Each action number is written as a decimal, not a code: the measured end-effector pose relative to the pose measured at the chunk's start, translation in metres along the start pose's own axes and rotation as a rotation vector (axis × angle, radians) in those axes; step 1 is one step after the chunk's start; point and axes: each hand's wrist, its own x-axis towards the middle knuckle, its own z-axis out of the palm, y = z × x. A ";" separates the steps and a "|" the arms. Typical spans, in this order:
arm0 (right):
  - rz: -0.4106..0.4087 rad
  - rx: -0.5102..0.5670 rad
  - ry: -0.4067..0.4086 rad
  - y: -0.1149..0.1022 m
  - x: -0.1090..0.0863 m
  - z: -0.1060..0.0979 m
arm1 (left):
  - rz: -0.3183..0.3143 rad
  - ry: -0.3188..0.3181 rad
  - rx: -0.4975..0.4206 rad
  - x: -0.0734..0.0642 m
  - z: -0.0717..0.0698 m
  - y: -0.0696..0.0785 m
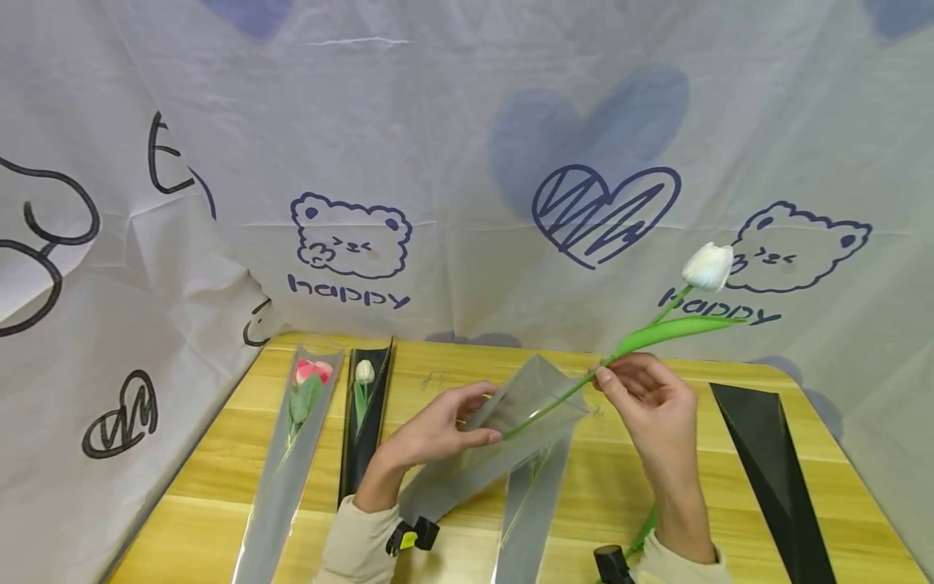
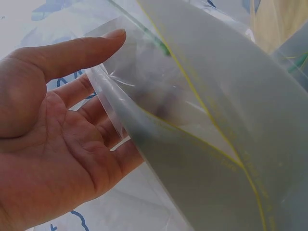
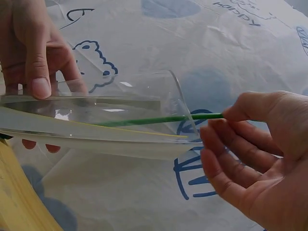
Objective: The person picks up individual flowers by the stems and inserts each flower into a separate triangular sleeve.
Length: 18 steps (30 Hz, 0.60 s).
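A white artificial tulip (image 1: pixel 707 268) with a long green leaf (image 1: pixel 679 330) leans up to the right. My right hand (image 1: pixel 652 397) pinches its stem (image 3: pixel 207 116) between thumb and forefinger, the other fingers loosely curved. The stem's lower part lies inside a clear and grey flower wrapping sleeve (image 1: pixel 474 466), tilted above the table with its mouth toward my right hand. My left hand (image 1: pixel 441 426) holds that sleeve near its upper part, thumb in front and fingers behind. Yellow lines edge the sleeve's front in the left wrist view.
On the wooden table (image 1: pixel 204 462), a wrapped pink tulip (image 1: pixel 312 371) and a white tulip in a black sleeve (image 1: pixel 364 371) lie left. Another grey sleeve (image 1: pixel 533 519) with a green stem lies below my hands. A black sleeve (image 1: pixel 773 470) lies right. Behind hangs a printed cloth (image 1: pixel 452 162).
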 end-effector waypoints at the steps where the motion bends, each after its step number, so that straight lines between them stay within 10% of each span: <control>1: 0.013 -0.014 -0.016 0.000 0.000 0.001 | 0.003 0.001 0.001 0.000 0.000 0.001; 18: 0.135 -0.198 -0.329 0.006 -0.001 -0.002 | 0.041 -0.008 0.006 0.003 0.010 0.009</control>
